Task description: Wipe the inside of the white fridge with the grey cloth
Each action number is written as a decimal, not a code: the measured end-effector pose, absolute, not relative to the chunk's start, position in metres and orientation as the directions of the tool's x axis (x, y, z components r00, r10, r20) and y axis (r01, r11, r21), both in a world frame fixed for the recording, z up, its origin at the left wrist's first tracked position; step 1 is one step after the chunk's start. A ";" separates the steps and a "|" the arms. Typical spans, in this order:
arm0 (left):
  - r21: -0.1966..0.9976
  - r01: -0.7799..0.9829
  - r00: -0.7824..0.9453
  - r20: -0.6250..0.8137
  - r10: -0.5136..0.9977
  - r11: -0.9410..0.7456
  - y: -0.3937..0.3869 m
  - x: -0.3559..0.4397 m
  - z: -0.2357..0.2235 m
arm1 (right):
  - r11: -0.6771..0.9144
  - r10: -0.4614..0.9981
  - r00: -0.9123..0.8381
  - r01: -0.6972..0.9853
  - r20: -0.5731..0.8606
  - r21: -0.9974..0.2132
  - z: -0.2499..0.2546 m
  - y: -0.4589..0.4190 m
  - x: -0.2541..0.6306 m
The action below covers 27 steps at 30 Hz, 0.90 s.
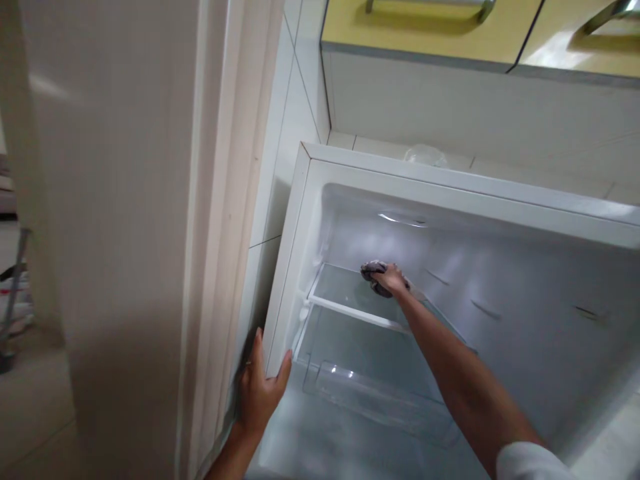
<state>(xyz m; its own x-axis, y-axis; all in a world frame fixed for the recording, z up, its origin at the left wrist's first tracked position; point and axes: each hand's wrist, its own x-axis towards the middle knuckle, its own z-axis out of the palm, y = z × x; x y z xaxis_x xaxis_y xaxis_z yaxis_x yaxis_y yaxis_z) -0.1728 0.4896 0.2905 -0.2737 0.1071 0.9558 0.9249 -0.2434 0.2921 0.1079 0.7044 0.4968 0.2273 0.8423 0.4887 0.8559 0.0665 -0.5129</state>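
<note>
My right hand (395, 279) reaches deep into an open white refrigerator (295, 220). Bunched in its closed fingers is a dark, patterned cloth (376, 275), held near the back wall just over a glass shelf (345, 285) with a white front edge. My left hand (263, 383) rests against the refrigerator's left side edge, thumb and forefinger spread apart; its other fingers are partly hidden. Under the upper shelf lies a clear shelf or drawer cover (385, 393) with a raised front lip.
A pale door frame (220, 220) stands close on the left. Yellow cabinets (425, 23) with metal handles hang over the white-tiled wall (295, 113). Something clear and rounded, perhaps a plastic bowl (426, 155), shows behind the refrigerator's top edge.
</note>
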 end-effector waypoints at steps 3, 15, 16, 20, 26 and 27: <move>0.303 0.922 -0.296 0.953 0.067 -0.242 0.491 -0.173 0.285 | 0.051 0.883 0.191 0.869 0.429 -0.492 0.500 0.727 0.082; 0.398 0.892 -0.383 0.917 0.111 -0.214 0.493 -0.178 0.274 | 0.451 0.890 -0.324 0.730 0.321 -0.514 0.508 0.741 0.000; 0.420 0.884 -0.400 0.907 0.133 -0.206 0.492 -0.178 0.273 | 0.474 0.881 -0.366 0.706 0.302 -0.527 0.508 0.736 0.003; 0.465 0.867 -0.439 0.883 0.169 -0.180 0.491 -0.178 0.274 | 0.563 0.816 -0.529 0.633 0.235 -0.531 0.514 0.703 0.014; 0.524 0.828 -0.481 0.847 0.226 -0.200 0.489 -0.177 0.277 | 0.780 0.618 -0.745 0.543 0.251 -0.310 0.523 0.633 0.013; 0.532 0.823 -0.491 0.842 0.223 -0.200 0.490 -0.177 0.277 | 0.806 0.590 -0.760 0.534 0.272 -0.257 0.522 0.619 0.011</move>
